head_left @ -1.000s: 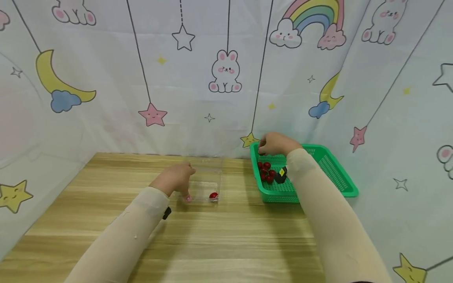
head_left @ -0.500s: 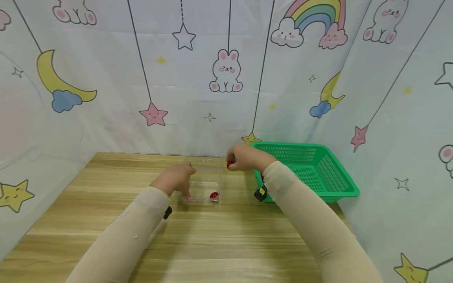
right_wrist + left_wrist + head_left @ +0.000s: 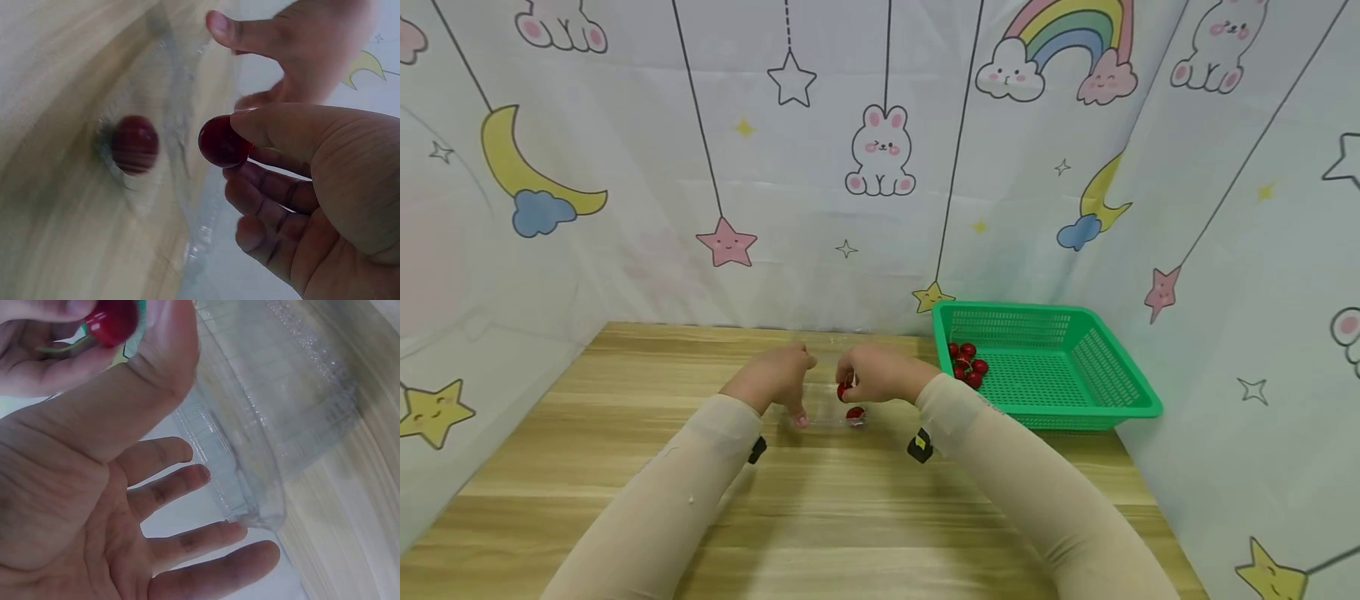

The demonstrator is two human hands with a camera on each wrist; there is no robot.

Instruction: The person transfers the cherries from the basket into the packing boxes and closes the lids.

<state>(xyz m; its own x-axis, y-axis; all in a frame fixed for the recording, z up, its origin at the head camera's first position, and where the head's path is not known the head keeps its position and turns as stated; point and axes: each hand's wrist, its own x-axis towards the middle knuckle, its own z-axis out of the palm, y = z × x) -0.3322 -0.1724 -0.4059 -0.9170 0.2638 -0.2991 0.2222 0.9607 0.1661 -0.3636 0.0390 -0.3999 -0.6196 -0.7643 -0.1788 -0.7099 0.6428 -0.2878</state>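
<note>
My right hand pinches a dark red cherry between thumb and fingers, over the clear plastic box. A thin green stem trails from the fruit in the left wrist view. Inside the box, at its near right corner, lies another cherry, seen through the plastic wall in the right wrist view. My left hand is at the box's left side, thumb toward the near edge. Its fingers are spread and fairly straight, fingertips right at the plastic rim, holding nothing between them.
To the right stands a green perforated basket with several red cherries gathered at its left end. Both are on a wood-grain table. A white printed curtain hangs behind the table and along its right side.
From the green basket, my right hand has moved left with a cherry to above the clear box. The basket's remaining cherries are uncovered. My left hand has stayed in place.
</note>
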